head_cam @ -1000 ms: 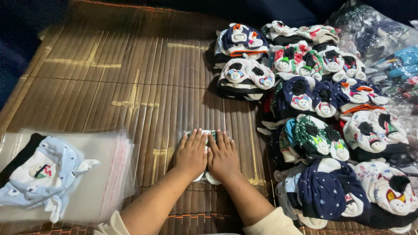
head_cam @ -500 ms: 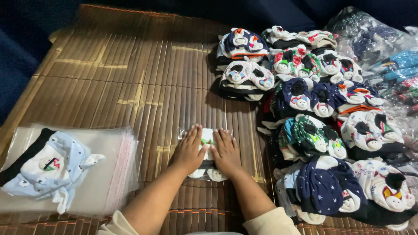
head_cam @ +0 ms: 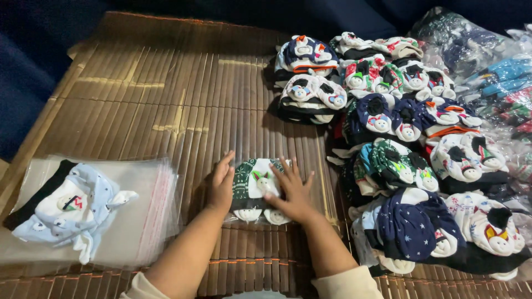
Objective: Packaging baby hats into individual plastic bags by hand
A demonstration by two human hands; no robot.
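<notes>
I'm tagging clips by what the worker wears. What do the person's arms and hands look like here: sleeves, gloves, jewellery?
Both hands are bare: the left hand and right hand show no gloves, rings or watch. The forearms are uncovered; cream sleeves, pushed up near the elbows, show at the bottom edge.

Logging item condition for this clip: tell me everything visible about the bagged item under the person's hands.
The bagged item is a folded dark green and white patterned fabric piece with small white stuffed figures on it, two poking out at its near edge. It looks sealed in clear plastic and lies flat on the slatted bamboo mat. The left hand presses its left edge; the right hand lies flat on its right side.
</notes>
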